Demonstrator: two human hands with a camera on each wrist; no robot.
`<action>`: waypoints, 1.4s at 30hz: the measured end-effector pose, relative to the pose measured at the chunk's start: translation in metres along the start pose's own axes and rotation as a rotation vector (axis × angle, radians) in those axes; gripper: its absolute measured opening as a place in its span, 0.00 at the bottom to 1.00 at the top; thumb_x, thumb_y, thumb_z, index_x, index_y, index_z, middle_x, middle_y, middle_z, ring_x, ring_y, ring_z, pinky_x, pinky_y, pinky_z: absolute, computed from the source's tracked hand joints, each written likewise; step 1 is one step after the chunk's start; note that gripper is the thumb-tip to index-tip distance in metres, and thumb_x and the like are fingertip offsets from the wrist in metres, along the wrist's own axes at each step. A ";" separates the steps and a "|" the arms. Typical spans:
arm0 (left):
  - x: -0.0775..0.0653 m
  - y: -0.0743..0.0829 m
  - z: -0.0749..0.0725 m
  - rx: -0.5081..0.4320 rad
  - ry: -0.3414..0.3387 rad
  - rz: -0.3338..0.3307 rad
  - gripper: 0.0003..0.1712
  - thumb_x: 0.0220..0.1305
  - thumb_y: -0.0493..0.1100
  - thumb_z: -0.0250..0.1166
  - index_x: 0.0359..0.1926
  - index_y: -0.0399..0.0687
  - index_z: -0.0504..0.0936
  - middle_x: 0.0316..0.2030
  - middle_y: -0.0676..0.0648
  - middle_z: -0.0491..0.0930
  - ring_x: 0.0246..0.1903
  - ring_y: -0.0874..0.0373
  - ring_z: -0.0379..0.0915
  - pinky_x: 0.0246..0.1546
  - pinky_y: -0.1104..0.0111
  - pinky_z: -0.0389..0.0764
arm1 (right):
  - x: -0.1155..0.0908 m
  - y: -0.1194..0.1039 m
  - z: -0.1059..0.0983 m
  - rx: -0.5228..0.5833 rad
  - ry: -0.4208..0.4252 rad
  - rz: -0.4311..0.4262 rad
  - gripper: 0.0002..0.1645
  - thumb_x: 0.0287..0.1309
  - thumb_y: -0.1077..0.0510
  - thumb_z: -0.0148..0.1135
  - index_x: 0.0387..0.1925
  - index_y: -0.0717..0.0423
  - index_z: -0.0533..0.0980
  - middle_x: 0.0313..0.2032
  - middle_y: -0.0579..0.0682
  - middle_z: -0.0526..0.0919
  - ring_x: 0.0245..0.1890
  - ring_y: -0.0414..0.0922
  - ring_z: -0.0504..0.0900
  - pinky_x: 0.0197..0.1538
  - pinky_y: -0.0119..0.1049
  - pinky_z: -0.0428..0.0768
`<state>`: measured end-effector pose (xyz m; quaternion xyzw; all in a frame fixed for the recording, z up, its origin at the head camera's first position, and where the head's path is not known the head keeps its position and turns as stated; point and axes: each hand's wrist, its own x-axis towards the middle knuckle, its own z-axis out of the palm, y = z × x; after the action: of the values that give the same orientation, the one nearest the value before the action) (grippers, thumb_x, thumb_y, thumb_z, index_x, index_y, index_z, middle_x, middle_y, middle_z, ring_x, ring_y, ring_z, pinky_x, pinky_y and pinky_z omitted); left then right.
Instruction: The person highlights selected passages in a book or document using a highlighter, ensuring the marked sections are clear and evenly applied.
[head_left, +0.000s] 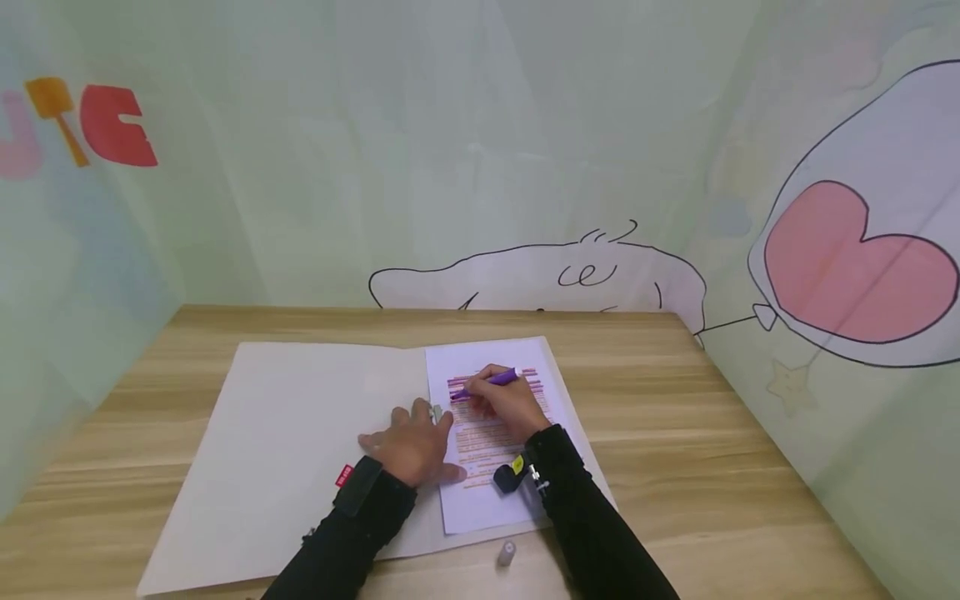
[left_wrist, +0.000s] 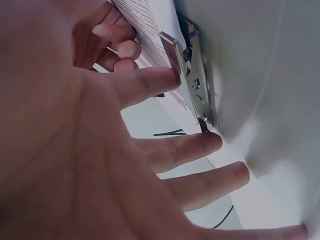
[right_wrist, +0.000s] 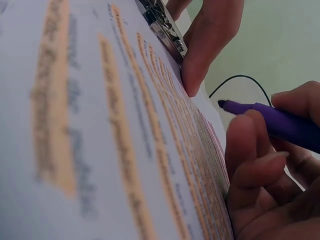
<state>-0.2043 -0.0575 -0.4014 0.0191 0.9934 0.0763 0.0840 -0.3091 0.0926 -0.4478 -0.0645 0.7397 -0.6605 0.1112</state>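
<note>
My right hand (head_left: 513, 408) pinches a purple marker (head_left: 503, 377), its dark tip pointing left at the start of the printed lines. Under it lies a white printed sheet (head_left: 468, 358), with purple strokes across the upper lines and orange ones on the lines below. My left hand (head_left: 408, 446) rests with fingers spread on the opened white folder (head_left: 300, 408), its thumb reaching the sheet's left edge. A metal clip (left_wrist: 196, 80) at the folder's spine is right at the left index fingertip. In the right wrist view, the marker tip (right_wrist: 221, 103) shows uncapped above the page.
A small greyish cylinder (head_left: 506, 553), like a cap, lies on the wooden table (head_left: 675, 467) just below the folder's front edge. A red tag (head_left: 344, 476) shows beside the left wrist. Printed fabric walls (head_left: 450, 150) enclose the table at the back and sides.
</note>
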 end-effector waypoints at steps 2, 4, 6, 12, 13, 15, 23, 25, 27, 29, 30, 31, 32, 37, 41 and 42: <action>0.000 0.000 0.000 -0.008 0.004 -0.001 0.49 0.44 0.64 0.78 0.66 0.52 0.73 0.60 0.33 0.69 0.57 0.32 0.67 0.47 0.22 0.68 | 0.000 0.000 0.001 -0.002 0.011 -0.002 0.06 0.56 0.58 0.70 0.27 0.56 0.81 0.19 0.47 0.83 0.18 0.41 0.77 0.22 0.30 0.74; -0.001 0.001 -0.001 -0.011 0.013 0.000 0.49 0.45 0.64 0.78 0.66 0.52 0.74 0.60 0.33 0.69 0.57 0.32 0.67 0.47 0.22 0.68 | -0.001 0.000 0.002 -0.021 0.025 -0.008 0.07 0.53 0.59 0.71 0.24 0.54 0.80 0.18 0.46 0.82 0.17 0.40 0.75 0.21 0.29 0.73; -0.001 0.001 -0.002 -0.013 0.016 -0.002 0.49 0.45 0.63 0.78 0.66 0.51 0.74 0.60 0.33 0.68 0.58 0.32 0.67 0.47 0.22 0.68 | -0.001 0.000 0.003 -0.037 0.031 -0.021 0.08 0.53 0.59 0.72 0.23 0.53 0.79 0.17 0.45 0.81 0.17 0.39 0.75 0.20 0.29 0.73; -0.002 0.001 -0.002 -0.013 0.013 -0.005 0.48 0.45 0.63 0.78 0.66 0.52 0.74 0.61 0.33 0.68 0.57 0.33 0.67 0.48 0.23 0.69 | -0.001 0.004 0.003 -0.068 -0.016 -0.102 0.08 0.55 0.62 0.69 0.25 0.54 0.77 0.16 0.44 0.79 0.15 0.38 0.74 0.20 0.27 0.73; -0.002 0.001 -0.002 -0.013 0.010 -0.005 0.48 0.45 0.63 0.78 0.66 0.52 0.74 0.60 0.33 0.68 0.57 0.33 0.67 0.48 0.23 0.69 | -0.001 0.004 0.002 -0.075 -0.033 -0.115 0.07 0.56 0.62 0.69 0.26 0.54 0.77 0.16 0.44 0.79 0.15 0.38 0.74 0.20 0.27 0.73; -0.002 0.001 -0.002 -0.014 0.006 -0.004 0.49 0.45 0.64 0.78 0.67 0.52 0.73 0.60 0.34 0.68 0.57 0.33 0.67 0.48 0.23 0.69 | -0.001 0.005 0.001 -0.086 -0.064 -0.142 0.07 0.58 0.62 0.68 0.27 0.54 0.77 0.16 0.44 0.79 0.15 0.38 0.74 0.20 0.27 0.73; 0.000 0.002 -0.002 -0.023 -0.005 -0.005 0.50 0.46 0.64 0.77 0.69 0.53 0.71 0.61 0.34 0.67 0.58 0.33 0.66 0.49 0.23 0.68 | -0.003 0.005 -0.002 -0.123 -0.086 -0.186 0.08 0.57 0.62 0.71 0.28 0.55 0.77 0.18 0.45 0.80 0.18 0.39 0.77 0.23 0.27 0.76; 0.000 0.002 -0.002 -0.026 -0.009 -0.007 0.50 0.46 0.64 0.77 0.69 0.52 0.71 0.62 0.33 0.66 0.59 0.33 0.65 0.50 0.23 0.67 | -0.003 0.005 -0.002 -0.153 -0.089 -0.201 0.07 0.57 0.63 0.71 0.29 0.55 0.78 0.19 0.45 0.80 0.19 0.38 0.77 0.25 0.27 0.76; 0.000 0.002 -0.002 -0.028 -0.011 -0.008 0.50 0.46 0.64 0.77 0.68 0.52 0.72 0.63 0.33 0.66 0.59 0.33 0.65 0.50 0.22 0.67 | -0.003 0.005 -0.002 -0.173 -0.094 -0.210 0.06 0.57 0.64 0.70 0.30 0.55 0.79 0.20 0.44 0.80 0.19 0.38 0.77 0.26 0.27 0.76; -0.001 0.001 -0.001 -0.027 -0.012 -0.010 0.50 0.46 0.64 0.77 0.68 0.52 0.72 0.63 0.33 0.66 0.59 0.33 0.65 0.49 0.22 0.67 | -0.003 0.005 -0.002 -0.180 -0.100 -0.208 0.05 0.57 0.64 0.70 0.32 0.54 0.79 0.21 0.44 0.80 0.19 0.38 0.77 0.26 0.27 0.76; -0.001 0.001 -0.001 -0.027 -0.013 -0.010 0.50 0.46 0.64 0.77 0.68 0.52 0.72 0.63 0.33 0.66 0.59 0.33 0.65 0.49 0.23 0.67 | -0.003 0.005 -0.001 -0.186 -0.100 -0.203 0.05 0.57 0.63 0.70 0.32 0.54 0.80 0.22 0.43 0.80 0.20 0.38 0.77 0.26 0.27 0.76; 0.000 0.001 0.000 -0.026 -0.012 -0.011 0.50 0.46 0.64 0.77 0.68 0.52 0.72 0.63 0.33 0.66 0.59 0.33 0.65 0.49 0.23 0.68 | -0.003 0.004 -0.001 -0.193 -0.099 -0.199 0.05 0.57 0.63 0.70 0.33 0.54 0.80 0.23 0.43 0.80 0.20 0.37 0.77 0.26 0.26 0.76; 0.000 0.000 0.000 -0.025 -0.012 -0.011 0.50 0.45 0.64 0.77 0.68 0.52 0.72 0.63 0.34 0.66 0.59 0.33 0.66 0.49 0.23 0.68 | -0.003 0.004 -0.001 -0.196 -0.099 -0.195 0.06 0.56 0.63 0.71 0.34 0.55 0.80 0.24 0.43 0.80 0.21 0.37 0.77 0.26 0.26 0.76; 0.000 0.000 0.001 -0.029 -0.018 -0.011 0.50 0.46 0.64 0.77 0.68 0.52 0.72 0.62 0.34 0.67 0.59 0.33 0.65 0.50 0.23 0.67 | -0.005 0.003 -0.003 -0.191 -0.096 -0.146 0.09 0.54 0.63 0.70 0.38 0.55 0.82 0.27 0.45 0.81 0.24 0.39 0.76 0.26 0.28 0.75; 0.000 0.000 0.000 -0.031 -0.022 -0.007 0.50 0.46 0.64 0.77 0.68 0.52 0.72 0.62 0.34 0.67 0.59 0.33 0.66 0.50 0.22 0.67 | -0.003 0.003 -0.003 -0.160 -0.089 -0.120 0.09 0.52 0.65 0.69 0.38 0.56 0.82 0.23 0.45 0.81 0.22 0.40 0.76 0.25 0.30 0.73; 0.000 0.000 -0.001 -0.031 -0.023 -0.005 0.50 0.46 0.64 0.77 0.68 0.51 0.72 0.62 0.33 0.67 0.59 0.33 0.66 0.50 0.22 0.67 | -0.003 0.003 -0.003 -0.154 -0.087 -0.121 0.09 0.52 0.65 0.69 0.37 0.57 0.82 0.22 0.45 0.81 0.21 0.40 0.76 0.24 0.30 0.73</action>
<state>-0.2046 -0.0574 -0.4007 0.0161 0.9911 0.0912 0.0959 -0.3073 0.0967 -0.4501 -0.1459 0.7774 -0.6039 0.0981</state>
